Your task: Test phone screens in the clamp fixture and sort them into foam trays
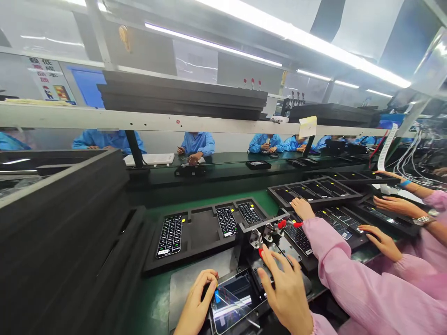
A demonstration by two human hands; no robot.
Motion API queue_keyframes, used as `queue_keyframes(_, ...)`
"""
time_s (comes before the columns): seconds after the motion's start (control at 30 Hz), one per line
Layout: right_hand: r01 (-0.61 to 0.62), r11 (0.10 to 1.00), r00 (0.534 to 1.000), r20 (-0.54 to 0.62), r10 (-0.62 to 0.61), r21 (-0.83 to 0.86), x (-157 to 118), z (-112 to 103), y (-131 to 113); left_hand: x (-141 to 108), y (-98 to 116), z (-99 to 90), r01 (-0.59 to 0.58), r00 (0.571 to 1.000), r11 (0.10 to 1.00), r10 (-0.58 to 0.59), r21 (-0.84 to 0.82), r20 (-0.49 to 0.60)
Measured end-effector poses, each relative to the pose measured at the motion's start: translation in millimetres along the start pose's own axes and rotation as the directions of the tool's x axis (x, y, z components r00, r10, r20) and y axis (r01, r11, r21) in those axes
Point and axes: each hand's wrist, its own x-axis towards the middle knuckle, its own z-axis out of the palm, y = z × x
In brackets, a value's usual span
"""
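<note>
A glossy dark screen panel (233, 302) with a blue tab (217, 296) lies at the bottom centre, beside a metal fixture (260, 258) with red-tipped clamps (282, 224). My left hand (198, 300) is at the panel's upper left corner, its thumb and fingers closed round that edge near the tab. Over the fixture's near side, my right hand (284, 288) has its fingers spread, a fingertip at a red clamp handle (260, 251). Behind the fixture, a black foam tray (200, 232) holds several screens with key-like patterns.
Tall black foam walls (52, 242) rise at the left. Pink-sleeved co-workers' arms (363, 279) reach in from the right over more trays (314, 204). A white shelf beam (216, 123) crosses above, with blue-clad people (197, 143) beyond it.
</note>
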Motion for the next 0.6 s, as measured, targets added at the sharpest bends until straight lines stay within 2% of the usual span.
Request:
queue_keyframes(0.07,0.002,1.000,0.993,0.119,0.001,-0.017,-7.3,8.1,-2.0,-0.3,-4.3,0.5,0.020,1.000,1.000,-0.020,-0.011,0.009)
queue_keyframes(0.13,-0.025,0.999,0.985,0.169,0.021,0.025,-8.7,11.9,-1.5,-1.6,-7.7,0.4,0.033,0.999,0.999,-0.032,-0.011,0.016)
queue_keyframes(0.17,-0.048,0.997,0.987,0.159,0.039,0.057,-8.5,12.3,-0.5,-2.4,-8.7,0.3,0.038,0.999,0.999,-0.038,-0.007,0.016)
queue_keyframes(0.23,-0.125,0.980,0.991,0.062,0.116,0.157,-7.5,12.0,2.7,-3.9,-9.3,0.2,0.060,0.998,0.998,-0.060,-0.014,0.007)
queue_keyframes(0.33,-0.251,0.912,0.952,-0.090,0.294,0.324,-5.1,13.3,7.1,-5.5,-8.5,1.3,0.118,0.992,0.990,-0.120,-0.080,-0.027)
queue_keyframes(0.4,-0.303,0.882,0.929,-0.095,0.358,0.361,-1.9,17.2,8.3,-6.4,-8.2,2.5,0.140,0.988,0.986,-0.145,-0.091,-0.051)
queue_keyframes(0.6,-0.323,0.867,0.937,0.001,0.348,0.378,9.5,35.5,6.3,-9.4,-9.1,2.8,0.140,0.988,0.990,-0.139,0.007,-0.068)
